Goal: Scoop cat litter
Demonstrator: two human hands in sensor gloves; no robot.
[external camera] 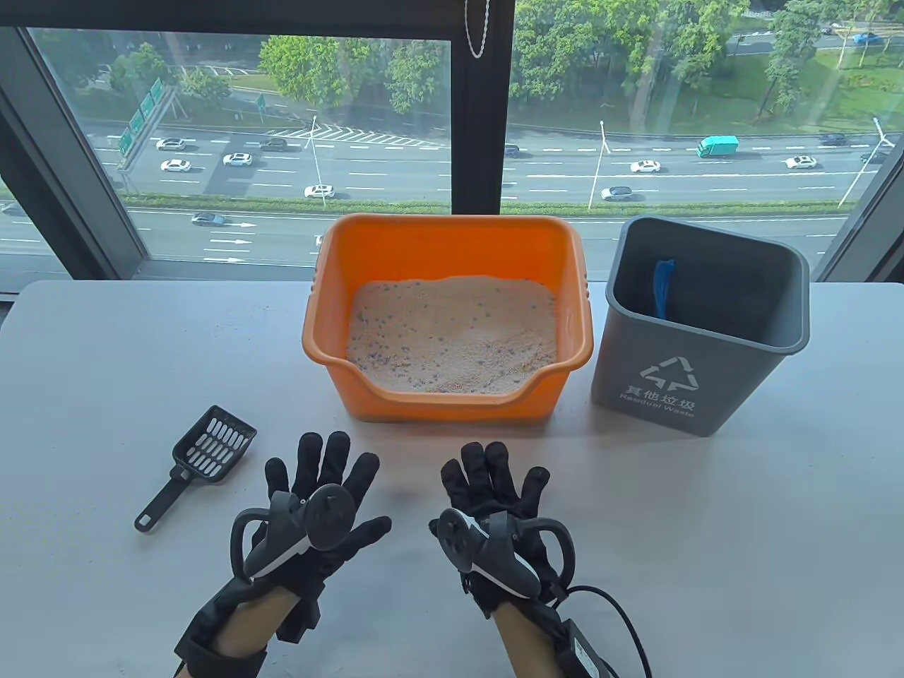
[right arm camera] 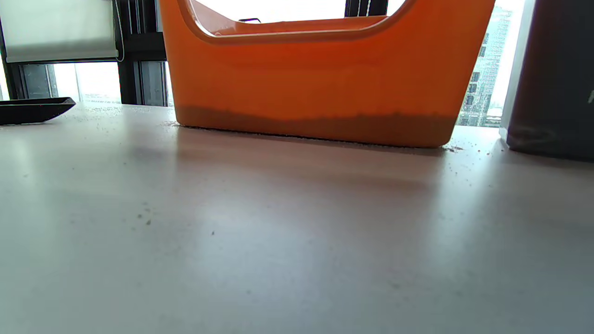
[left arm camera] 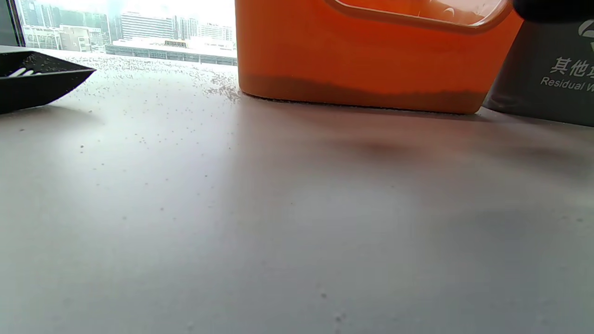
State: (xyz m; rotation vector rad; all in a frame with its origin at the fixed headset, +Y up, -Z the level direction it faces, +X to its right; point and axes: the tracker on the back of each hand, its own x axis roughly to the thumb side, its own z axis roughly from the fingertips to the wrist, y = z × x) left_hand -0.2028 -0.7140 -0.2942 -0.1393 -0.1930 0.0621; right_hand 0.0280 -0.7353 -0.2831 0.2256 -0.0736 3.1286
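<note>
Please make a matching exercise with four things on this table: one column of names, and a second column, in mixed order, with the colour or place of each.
1. scoop
2. litter box
3. bin
4. left hand

A. orange, holds litter
B. grey, right of the box
C. black, lies left of the hands
D. spread flat, holds nothing

Pairs: 1-C, 2-A, 3-B, 4-D
</note>
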